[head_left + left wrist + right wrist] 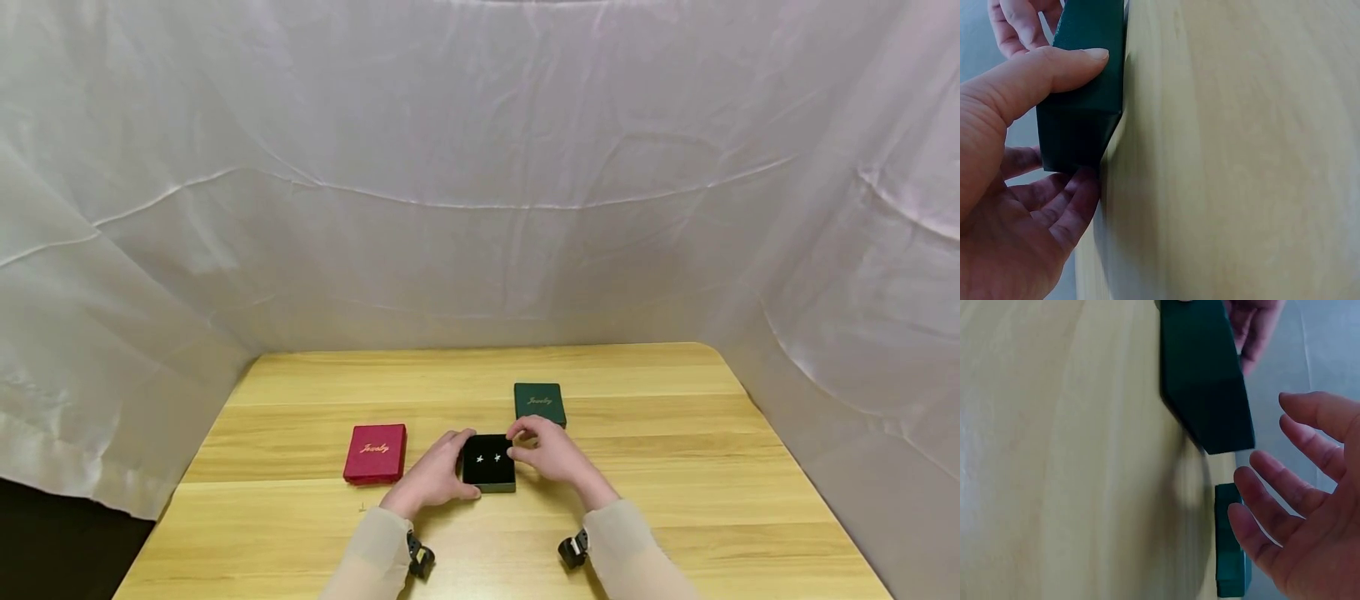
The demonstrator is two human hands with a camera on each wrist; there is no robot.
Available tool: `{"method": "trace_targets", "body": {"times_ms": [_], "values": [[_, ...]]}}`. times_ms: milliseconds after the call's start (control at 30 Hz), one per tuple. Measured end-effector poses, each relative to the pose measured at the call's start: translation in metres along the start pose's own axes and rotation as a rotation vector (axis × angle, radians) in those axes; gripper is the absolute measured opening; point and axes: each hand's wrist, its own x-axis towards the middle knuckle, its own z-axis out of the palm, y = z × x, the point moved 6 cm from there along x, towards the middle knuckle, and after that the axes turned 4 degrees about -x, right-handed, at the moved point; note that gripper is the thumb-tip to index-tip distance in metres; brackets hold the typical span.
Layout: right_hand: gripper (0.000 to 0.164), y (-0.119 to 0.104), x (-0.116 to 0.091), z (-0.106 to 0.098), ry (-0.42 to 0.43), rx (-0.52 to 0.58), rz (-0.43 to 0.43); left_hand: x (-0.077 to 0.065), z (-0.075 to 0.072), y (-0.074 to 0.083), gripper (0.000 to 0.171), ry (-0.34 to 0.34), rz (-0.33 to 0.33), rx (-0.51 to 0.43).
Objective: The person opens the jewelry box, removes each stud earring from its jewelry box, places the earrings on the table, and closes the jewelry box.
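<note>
A green jewelry box base with a black insert sits on the table, and two small silver star-like earrings show on the insert. My left hand grips the base from the left, its thumb lying along the near side and fingers around the left and far sides. At the right edge, my right hand hovers with loosely bent, spread fingers and nothing between them. Just behind that hand lies the green box lid with gold "Jewelry" lettering, partly covered by the hand.
To the left of my left hand, a red jewelry box with gold lettering rests on the wooden table. Pale cloth hangs around the table's back and sides. Each wrist carries a small black camera.
</note>
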Motion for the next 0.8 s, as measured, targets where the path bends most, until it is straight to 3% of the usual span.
{"method": "trace_targets", "body": {"times_ms": [233,567,800], "values": [[0.007,0.001,0.005,0.011,-0.009,-0.025,-0.005,0.001,0.0,-0.001,0.091,0.006,0.012,0.001],[0.011,0.0,0.012,0.023,-0.032,-0.181,-0.049,0.002,0.001,0.0,0.092,0.004,0.021,0.006],[0.012,-0.001,0.015,0.025,-0.01,-0.223,-0.031,0.002,0.0,0.001,0.092,0.015,0.032,0.021]]}}
